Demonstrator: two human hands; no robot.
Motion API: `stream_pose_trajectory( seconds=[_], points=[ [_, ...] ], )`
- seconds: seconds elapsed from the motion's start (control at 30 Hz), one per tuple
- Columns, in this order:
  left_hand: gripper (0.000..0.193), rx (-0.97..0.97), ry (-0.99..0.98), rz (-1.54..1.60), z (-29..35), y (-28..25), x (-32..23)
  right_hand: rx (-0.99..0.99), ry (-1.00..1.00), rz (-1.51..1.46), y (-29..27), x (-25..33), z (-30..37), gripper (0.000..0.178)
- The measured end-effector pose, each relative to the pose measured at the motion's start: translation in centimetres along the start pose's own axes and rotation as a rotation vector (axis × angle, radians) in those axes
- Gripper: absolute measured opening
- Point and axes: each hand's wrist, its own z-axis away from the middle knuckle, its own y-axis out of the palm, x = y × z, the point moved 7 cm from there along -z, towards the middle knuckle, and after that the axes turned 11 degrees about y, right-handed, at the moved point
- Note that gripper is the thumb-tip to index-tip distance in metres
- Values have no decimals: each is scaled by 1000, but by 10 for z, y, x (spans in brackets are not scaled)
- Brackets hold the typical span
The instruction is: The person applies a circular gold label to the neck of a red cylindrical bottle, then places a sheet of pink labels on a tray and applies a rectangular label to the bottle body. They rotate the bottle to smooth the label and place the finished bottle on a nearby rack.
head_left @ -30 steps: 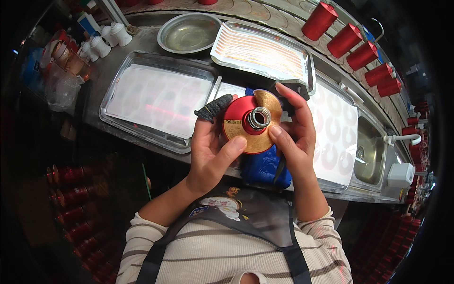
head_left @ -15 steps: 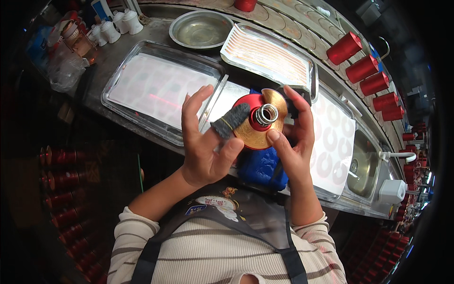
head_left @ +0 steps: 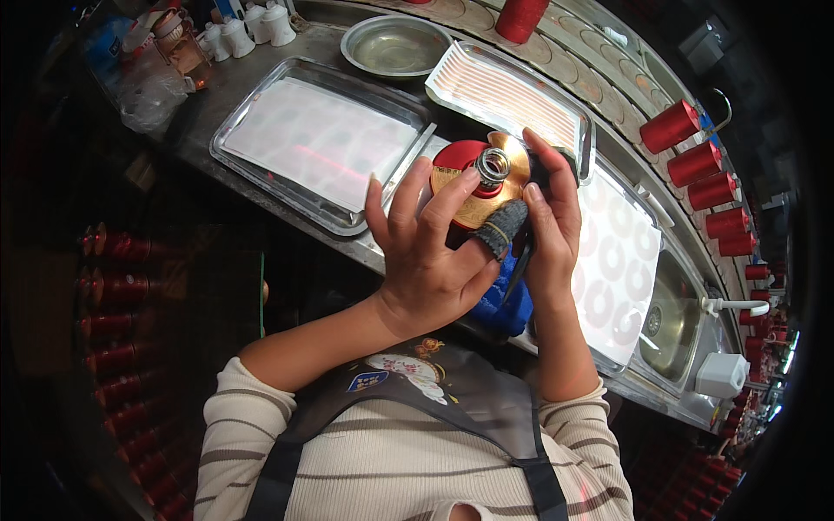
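Observation:
A red bottle (head_left: 447,156) with a bare silver threaded neck (head_left: 493,167) is tilted with its top toward me. Around the neck lies a shiny gold ring-shaped label (head_left: 473,208), one end of which stands up at the upper right. My right hand (head_left: 553,221) grips the bottle from the right, thumb beside the label. My left hand (head_left: 439,247) has its fingers spread. Its index finger wears a dark grey knitted finger cover (head_left: 504,227) and presses on the label's lower edge. Another left fingertip touches near the neck. The bottle's lower body is hidden.
Trays with white sheets (head_left: 334,139) line the metal counter; the right sheet (head_left: 617,260) bears rings. Behind are a metal basin (head_left: 395,48) and a tray of striped strips (head_left: 512,95). Red bottles (head_left: 695,165) stand on a slatted conveyor. A blue cloth-like bundle (head_left: 504,300) lies below my hands.
My left index finger has swept across the label from its left side to its lower right. The other left fingers have come closer to the neck. My right hand keeps its hold.

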Motion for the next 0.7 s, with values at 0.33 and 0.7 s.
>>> stream_pose_trajectory(
  seconds=[0.33, 0.7],
  points=[
    [87, -154, -399, 476, -1, 2, 31, 113, 128, 68, -5, 4, -20, 52],
    [124, 118, -345, 1194, -16, 29, 75, 110, 41, 69, -8, 7, -9, 59]
  ],
)
